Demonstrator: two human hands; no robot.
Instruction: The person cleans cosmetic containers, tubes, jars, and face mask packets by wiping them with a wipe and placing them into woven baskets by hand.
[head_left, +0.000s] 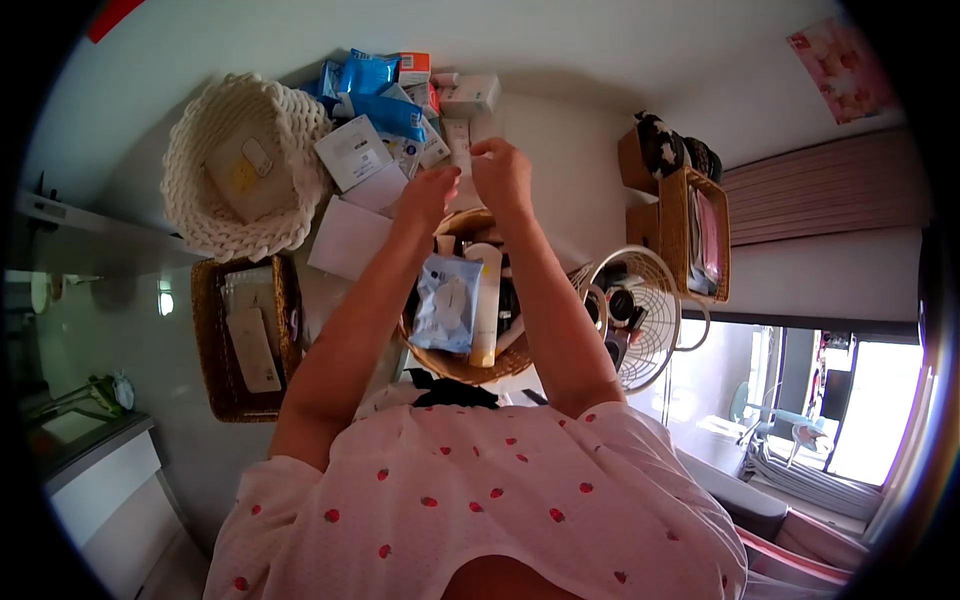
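Note:
My left hand and my right hand reach forward over the far rim of a round wicker basket. The fingers of both are curled in, close to each other. Just beyond and between them is a pale tube; whether either hand touches it I cannot tell. Anything pinched in the fingers is too small or hidden to make out. Below my forearms, the basket holds a light blue soft pack, a white bottle with a yellowish end, and darker items partly covered.
Blue packets and small boxes are piled ahead, with a white box nearest. A chunky white woven basket and a brown wicker basket stand left. At right are a handled wire basket and a wicker tray.

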